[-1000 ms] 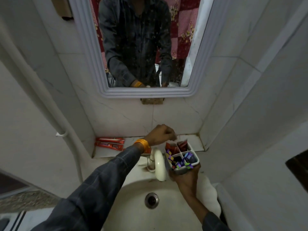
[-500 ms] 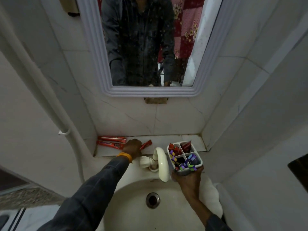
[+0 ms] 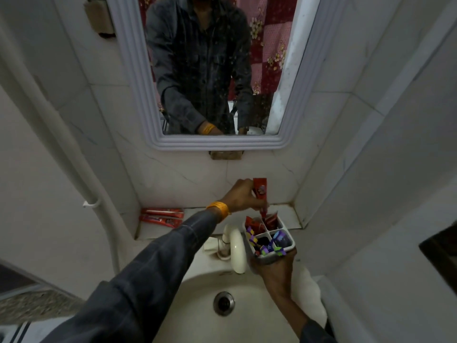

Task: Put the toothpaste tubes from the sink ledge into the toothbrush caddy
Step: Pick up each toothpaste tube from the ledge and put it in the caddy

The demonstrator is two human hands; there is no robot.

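My left hand [image 3: 241, 196] grips a red toothpaste tube [image 3: 261, 194] upright, cap end down, its tip inside the back right compartment of the white toothbrush caddy [image 3: 288, 240]. My right hand [image 3: 272, 269] holds the caddy from below, above the right side of the sink. Red tubes stand in the caddy's two back compartments; purple items fill the front ones. Two more red toothpaste tubes [image 3: 162, 216] lie at the left end of the sink ledge [image 3: 197, 214].
A white tap [image 3: 236, 248] stands just left of the caddy, above the basin with its drain [image 3: 223, 303]. A mirror [image 3: 210, 70] hangs on the tiled wall above. A white pipe [image 3: 64, 149] runs down the left wall. The right wall is close.
My left hand reached left to the ledge, took a red tube lying there, and carried it right and up over the caddy. The caddy stayed held in my right hand.
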